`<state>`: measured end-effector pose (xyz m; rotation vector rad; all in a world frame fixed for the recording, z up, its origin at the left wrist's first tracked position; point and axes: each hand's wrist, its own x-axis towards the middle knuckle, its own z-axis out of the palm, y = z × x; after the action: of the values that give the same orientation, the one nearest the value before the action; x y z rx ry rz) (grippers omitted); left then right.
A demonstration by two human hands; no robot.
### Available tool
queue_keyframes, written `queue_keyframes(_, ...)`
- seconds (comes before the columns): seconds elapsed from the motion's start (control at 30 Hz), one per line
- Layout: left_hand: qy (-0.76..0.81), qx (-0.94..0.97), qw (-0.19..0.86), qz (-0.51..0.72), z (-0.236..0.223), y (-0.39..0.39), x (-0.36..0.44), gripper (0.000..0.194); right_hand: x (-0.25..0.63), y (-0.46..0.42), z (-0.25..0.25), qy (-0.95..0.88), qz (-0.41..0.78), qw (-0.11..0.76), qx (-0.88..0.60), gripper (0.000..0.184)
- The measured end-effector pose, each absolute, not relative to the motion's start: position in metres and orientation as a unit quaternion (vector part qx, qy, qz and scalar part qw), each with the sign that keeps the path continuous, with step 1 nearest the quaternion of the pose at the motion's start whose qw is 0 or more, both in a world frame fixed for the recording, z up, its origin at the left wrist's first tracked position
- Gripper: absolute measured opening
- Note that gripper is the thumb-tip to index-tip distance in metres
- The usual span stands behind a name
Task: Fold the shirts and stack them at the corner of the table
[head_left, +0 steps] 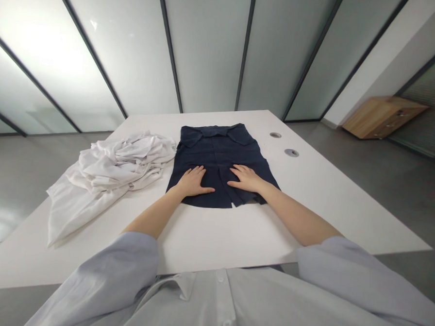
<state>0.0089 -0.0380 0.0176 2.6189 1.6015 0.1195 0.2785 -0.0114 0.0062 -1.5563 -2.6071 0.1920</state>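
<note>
A dark navy garment (218,151) lies spread nearly flat on the middle of the white table (325,198), its narrower far end showing angled folds at left and right, a line running down its centre, its wider near edge uneven, notched right of centre.

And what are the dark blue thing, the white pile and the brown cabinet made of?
Dark blue thing: matte cloth, perhaps cotton; soft creases, no shine. White pile: soft, dull fabric, bunched in loose folds; fibre unclear. Brown cabinet: perhaps smooth wood or laminate, judging by its tan surface.
</note>
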Motion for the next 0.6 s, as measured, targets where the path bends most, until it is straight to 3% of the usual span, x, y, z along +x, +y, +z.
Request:
queue_keyframes(0.17,0.510,0.851,0.025,0.124,0.019,-0.037,0.010,0.067,0.274,-0.007,0.004,-0.849,0.037,0.150,-0.506,0.054)
queue_keyframes(0.3,0.477,0.864,0.018,0.157,0.023,-0.039,0.012,0.037,0.268,-0.014,0.012,-0.871,0.005,0.171,-0.461,0.019)
queue_keyframes(0.4,0.452,0.884,0.009,0.117,0.024,-0.039,0.013,0.018,0.264,-0.020,0.018,-0.896,0.020,0.131,-0.424,0.025)
queue_keyframes(0.6,0.458,0.881,0.020,0.119,0.024,-0.038,0.012,0.037,0.269,-0.020,0.022,-0.903,0.069,0.119,-0.406,0.049)
